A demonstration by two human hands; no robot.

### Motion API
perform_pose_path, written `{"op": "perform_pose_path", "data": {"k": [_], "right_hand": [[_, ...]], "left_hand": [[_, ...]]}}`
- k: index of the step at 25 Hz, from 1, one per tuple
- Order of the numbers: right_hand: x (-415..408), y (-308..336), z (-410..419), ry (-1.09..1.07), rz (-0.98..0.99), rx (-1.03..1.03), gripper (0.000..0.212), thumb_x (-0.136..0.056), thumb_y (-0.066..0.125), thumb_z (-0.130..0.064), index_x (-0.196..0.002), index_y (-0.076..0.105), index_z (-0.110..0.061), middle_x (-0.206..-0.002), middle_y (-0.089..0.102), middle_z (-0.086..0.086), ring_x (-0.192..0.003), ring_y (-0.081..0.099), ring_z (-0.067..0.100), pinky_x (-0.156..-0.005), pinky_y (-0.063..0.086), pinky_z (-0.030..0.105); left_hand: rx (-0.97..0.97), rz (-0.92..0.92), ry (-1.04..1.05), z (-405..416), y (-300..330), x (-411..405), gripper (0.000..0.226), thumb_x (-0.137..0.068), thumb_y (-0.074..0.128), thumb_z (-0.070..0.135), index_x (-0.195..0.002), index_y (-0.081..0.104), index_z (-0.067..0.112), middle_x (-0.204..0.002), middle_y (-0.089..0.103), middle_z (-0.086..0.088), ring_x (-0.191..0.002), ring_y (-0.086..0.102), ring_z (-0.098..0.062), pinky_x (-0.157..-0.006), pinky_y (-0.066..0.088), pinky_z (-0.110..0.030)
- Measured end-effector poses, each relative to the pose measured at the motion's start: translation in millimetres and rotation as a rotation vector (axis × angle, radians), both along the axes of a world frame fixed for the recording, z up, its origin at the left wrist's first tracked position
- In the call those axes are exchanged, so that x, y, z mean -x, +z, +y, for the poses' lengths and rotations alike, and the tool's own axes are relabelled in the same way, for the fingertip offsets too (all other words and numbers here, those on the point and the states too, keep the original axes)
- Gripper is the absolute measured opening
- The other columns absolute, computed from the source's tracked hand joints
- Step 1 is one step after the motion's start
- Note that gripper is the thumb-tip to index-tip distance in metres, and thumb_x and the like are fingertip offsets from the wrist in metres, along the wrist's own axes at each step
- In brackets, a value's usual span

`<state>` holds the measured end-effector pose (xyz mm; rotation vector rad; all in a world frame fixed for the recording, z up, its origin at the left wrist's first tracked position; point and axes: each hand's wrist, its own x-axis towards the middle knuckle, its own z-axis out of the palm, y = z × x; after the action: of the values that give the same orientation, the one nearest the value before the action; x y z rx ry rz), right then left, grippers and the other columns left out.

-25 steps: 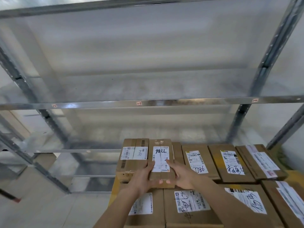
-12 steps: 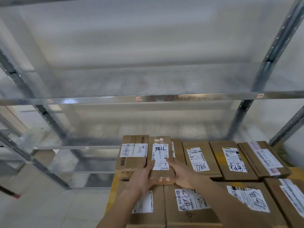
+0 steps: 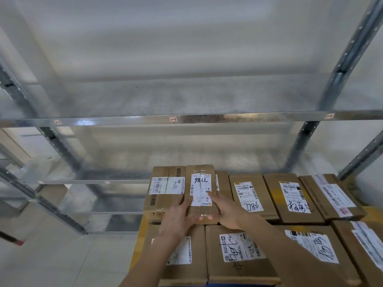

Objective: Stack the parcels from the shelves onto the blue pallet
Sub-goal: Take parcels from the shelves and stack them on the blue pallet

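A narrow cardboard parcel marked "98LL" (image 3: 200, 177) lies on top of the stacked parcels, between the parcel marked "134" (image 3: 165, 184) and a partly hidden one to its right. My left hand (image 3: 179, 216) grips its near left edge, thumb under the front end. My right hand (image 3: 227, 212) holds its near right side, fingers lying along the label. Several brown parcels form the stack below and to the right, among them one marked "7786" (image 3: 249, 195). A thin blue strip of the pallet (image 3: 209, 285) shows at the bottom edge.
A bare metal shelving rack (image 3: 186, 119) stands right behind the stack, with grey uprights left and right. Yellow edging (image 3: 136, 247) shows at the stack's left side. Pale floor (image 3: 51, 255) lies to the left, with a red-tipped rod (image 3: 12, 240) at the far left.
The view has tilted slightly, so the shelves sit lower in frame. Both hands stay on the "98LL" parcel, which has shifted a little farther back on the stack.
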<state>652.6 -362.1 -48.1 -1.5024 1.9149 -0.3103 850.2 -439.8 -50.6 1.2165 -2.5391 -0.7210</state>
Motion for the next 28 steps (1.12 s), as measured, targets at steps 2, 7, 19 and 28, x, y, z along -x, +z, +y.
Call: {"op": "perform_pose_path", "data": {"k": [2,7,19,28], "right_hand": [[0.6,-0.8,-1.4,0.004,0.000,-0.004,0.089,-0.097,0.066,-0.037,-0.162,0.006,-0.035,-0.165,0.021,-0.006,-0.150,0.026,0.018,-0.124,0.027,0.044],[2.2,-1.3,-5.1,0.004,-0.011,0.000,0.089,-0.096,0.066,-0.037,-0.162,0.007,-0.037,-0.165,0.021,-0.005,-0.150,0.028,0.019,-0.123,0.028,0.044],[-3.9,0.2,-1.7,-0.025,-0.028,-0.015,0.088,-0.100,0.060,-0.036,-0.162,-0.003,-0.038,-0.169,-0.010,-0.008,-0.157,0.003,0.021,-0.127,0.012,0.046],[-1.6,58.3,40.5,-0.044,0.031,0.039,0.079,-0.102,0.057,-0.032,-0.160,0.005,-0.045,-0.167,0.014,-0.011,-0.153,0.022,0.019,-0.124,0.019,0.040]], "left_hand": [[-0.001,0.019,0.012,1.6,2.4,1.3,0.073,-0.082,0.072,0.052,-0.146,0.045,0.029,-0.140,0.046,0.010,-0.122,0.053,-0.016,-0.090,0.044,-0.022],[0.002,0.041,0.021,3.6,2.8,1.4,0.073,-0.084,0.073,0.048,-0.147,0.043,0.030,-0.144,0.043,0.008,-0.124,0.052,-0.017,-0.093,0.044,-0.024],[-0.077,-0.029,0.047,10.1,10.0,1.3,0.077,-0.087,0.064,0.058,-0.152,0.031,0.036,-0.160,0.023,0.006,-0.134,0.047,-0.021,-0.105,0.043,-0.034],[-0.023,-0.106,0.065,19.4,50.7,-31.9,0.070,-0.093,0.054,0.056,-0.154,0.025,0.036,-0.165,0.015,0.007,-0.145,0.034,-0.018,-0.115,0.032,-0.044]]}}
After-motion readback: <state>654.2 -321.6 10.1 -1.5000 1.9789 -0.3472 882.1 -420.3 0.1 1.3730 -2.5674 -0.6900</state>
